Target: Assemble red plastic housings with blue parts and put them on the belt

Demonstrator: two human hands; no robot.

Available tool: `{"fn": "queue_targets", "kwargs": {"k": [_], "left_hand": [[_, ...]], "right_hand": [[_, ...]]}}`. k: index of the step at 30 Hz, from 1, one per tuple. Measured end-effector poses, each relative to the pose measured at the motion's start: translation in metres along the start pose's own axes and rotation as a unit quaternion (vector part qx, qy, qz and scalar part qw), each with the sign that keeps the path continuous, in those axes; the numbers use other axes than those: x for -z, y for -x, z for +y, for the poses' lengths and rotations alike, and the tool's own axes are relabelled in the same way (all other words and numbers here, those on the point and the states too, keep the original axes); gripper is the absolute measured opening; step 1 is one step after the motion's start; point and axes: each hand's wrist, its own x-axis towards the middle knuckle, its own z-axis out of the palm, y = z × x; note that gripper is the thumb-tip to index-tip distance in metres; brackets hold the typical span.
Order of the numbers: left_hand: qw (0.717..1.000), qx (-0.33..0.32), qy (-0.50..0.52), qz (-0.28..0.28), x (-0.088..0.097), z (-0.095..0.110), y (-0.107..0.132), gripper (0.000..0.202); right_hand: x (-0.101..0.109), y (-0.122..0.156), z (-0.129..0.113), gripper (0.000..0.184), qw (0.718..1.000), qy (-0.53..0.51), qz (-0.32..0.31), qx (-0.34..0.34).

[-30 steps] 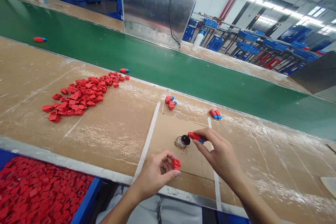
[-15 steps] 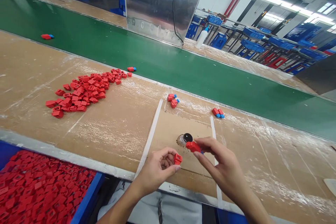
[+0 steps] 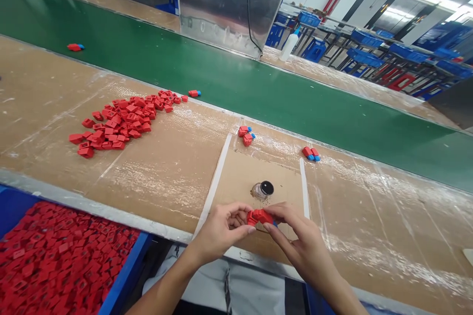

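Note:
My left hand and my right hand meet over a cardboard sheet, pressing a red plastic part against a red part with a blue end. The blue end is mostly hidden by my right fingers. Just above my hands stands a small glass jar with a black lid, with dark specks scattered around its base and neither hand touching it. Small red-and-blue assemblies lie beyond it and to its right. A loose heap of red parts lies to the left.
A blue bin full of red parts sits at the near left, below the bench edge. A green conveyor belt runs behind the bench, with a steel panel above it. White tape strips edge the cardboard.
My two hands have come together, and the red part from my left hand now presses against the part in my right. The view has shifted slightly, so everything sits a little differently in frame.

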Motion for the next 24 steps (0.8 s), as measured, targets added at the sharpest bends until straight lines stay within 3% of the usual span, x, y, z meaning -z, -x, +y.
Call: {"fn": "queue_targets", "kwargs": {"k": [13, 24], "left_hand": [[0.992, 0.015, -0.125, -0.032, 0.005, 0.005, 0.001, 0.014], [0.978, 0.007, -0.199, -0.059, 0.008, 0.009, 0.0, 0.015]], "right_hand": [[-0.012, 0.014, 0.004, 0.017, 0.999, 0.005, -0.043, 0.014], [-0.024, 0.025, -0.005, 0.019, 1.0, 0.01, -0.009, -0.025]]}}
